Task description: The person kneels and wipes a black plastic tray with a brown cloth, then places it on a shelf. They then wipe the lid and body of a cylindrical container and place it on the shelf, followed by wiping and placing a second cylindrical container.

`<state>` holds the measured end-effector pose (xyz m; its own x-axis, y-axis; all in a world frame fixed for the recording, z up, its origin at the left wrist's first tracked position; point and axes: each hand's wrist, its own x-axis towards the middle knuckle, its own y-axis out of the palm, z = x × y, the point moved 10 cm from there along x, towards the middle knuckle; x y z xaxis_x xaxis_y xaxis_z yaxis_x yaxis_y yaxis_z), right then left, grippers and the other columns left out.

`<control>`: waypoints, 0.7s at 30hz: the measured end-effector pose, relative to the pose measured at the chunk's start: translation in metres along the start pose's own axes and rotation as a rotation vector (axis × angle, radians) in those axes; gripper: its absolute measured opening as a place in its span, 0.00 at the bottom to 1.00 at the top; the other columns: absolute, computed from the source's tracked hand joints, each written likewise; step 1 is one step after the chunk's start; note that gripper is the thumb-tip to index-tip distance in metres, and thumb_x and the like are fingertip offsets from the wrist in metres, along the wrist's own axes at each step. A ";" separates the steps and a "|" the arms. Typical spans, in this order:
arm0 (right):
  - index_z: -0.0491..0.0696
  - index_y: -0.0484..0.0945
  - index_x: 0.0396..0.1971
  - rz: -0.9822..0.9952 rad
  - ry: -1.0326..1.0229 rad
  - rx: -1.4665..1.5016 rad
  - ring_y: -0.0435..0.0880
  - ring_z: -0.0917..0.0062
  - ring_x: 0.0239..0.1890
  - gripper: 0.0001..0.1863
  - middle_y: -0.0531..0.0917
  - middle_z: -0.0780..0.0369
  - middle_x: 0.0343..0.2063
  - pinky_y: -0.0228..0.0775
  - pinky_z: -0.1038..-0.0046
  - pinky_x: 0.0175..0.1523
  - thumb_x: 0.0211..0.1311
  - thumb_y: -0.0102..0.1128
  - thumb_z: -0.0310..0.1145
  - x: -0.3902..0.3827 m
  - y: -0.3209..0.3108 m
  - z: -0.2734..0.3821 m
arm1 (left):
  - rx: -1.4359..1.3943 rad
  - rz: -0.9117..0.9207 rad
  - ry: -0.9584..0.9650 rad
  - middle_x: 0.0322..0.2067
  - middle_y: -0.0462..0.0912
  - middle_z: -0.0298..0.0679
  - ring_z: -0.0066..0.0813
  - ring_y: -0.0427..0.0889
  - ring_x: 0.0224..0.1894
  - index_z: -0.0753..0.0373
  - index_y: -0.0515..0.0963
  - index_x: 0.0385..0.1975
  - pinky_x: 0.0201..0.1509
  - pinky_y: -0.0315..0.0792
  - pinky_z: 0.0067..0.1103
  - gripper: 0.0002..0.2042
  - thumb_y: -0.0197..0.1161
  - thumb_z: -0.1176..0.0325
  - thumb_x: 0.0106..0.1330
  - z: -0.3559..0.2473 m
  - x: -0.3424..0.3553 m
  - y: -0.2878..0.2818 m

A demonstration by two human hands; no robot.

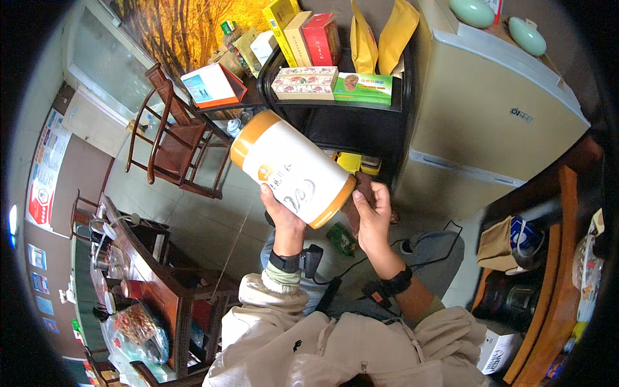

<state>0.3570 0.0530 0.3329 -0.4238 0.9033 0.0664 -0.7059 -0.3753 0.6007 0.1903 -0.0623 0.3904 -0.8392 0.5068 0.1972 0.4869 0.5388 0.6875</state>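
Observation:
A large white canister (298, 164) with orange-gold bands at both ends is tilted in front of me. My left hand (284, 218) is closed around its near left side, the thumb lying on the white wall. My right hand (375, 222) is beside the canister's lower right end, fingers pinched on a brown cloth (352, 214). The cloth hangs down beside the canister's banded end; whether it touches the canister I cannot tell. Both wrists wear black straps with small devices. Below the canister, a green packet (340, 239) shows near the floor.
Ahead stands a black shelf (322, 119) with boxes and yellow pouches on top. A fridge (496, 113) is at the right, beside a wooden shelf (560, 258) with a paper bag. At left are a wooden chair (175, 151) and a cluttered table (145, 258). Black cables (425, 261) trail near my legs.

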 end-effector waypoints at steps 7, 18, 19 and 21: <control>0.44 0.67 0.50 0.032 -0.389 -0.287 0.74 0.78 0.47 0.18 0.75 0.62 0.43 0.68 0.74 0.53 0.62 0.61 0.22 -0.009 0.034 0.048 | -0.037 -0.106 0.020 0.61 0.69 0.44 0.42 0.73 0.59 0.60 0.59 0.67 0.60 0.72 0.36 0.39 0.51 0.36 0.64 -0.020 0.012 0.021; 0.40 0.77 0.49 -0.051 -0.695 -0.448 0.78 0.69 0.46 0.17 0.77 0.58 0.45 0.69 0.70 0.53 0.58 0.65 0.21 -0.021 0.057 0.124 | 0.037 0.013 0.112 0.61 0.70 0.42 0.40 0.74 0.58 0.58 0.59 0.68 0.60 0.71 0.36 0.38 0.47 0.35 0.66 -0.031 0.012 0.063; 0.40 0.77 0.48 -0.030 -0.693 -0.425 0.78 0.69 0.46 0.17 0.77 0.57 0.45 0.69 0.70 0.53 0.58 0.65 0.22 -0.022 0.058 0.128 | 0.067 0.013 0.112 0.61 0.70 0.42 0.40 0.74 0.58 0.58 0.58 0.68 0.61 0.71 0.36 0.38 0.47 0.35 0.66 -0.031 0.012 0.063; 0.39 0.77 0.48 0.007 -0.673 -0.388 0.78 0.68 0.46 0.17 0.77 0.57 0.45 0.70 0.70 0.52 0.57 0.66 0.22 -0.024 0.061 0.134 | -0.002 0.024 0.076 0.61 0.70 0.42 0.40 0.74 0.58 0.58 0.59 0.68 0.60 0.71 0.36 0.38 0.46 0.35 0.66 -0.026 0.013 0.063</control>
<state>0.4001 0.0368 0.4751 -0.0810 0.7857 0.6133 -0.9052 -0.3155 0.2846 0.2035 -0.0398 0.4545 -0.8432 0.4671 0.2662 0.5069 0.5259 0.6830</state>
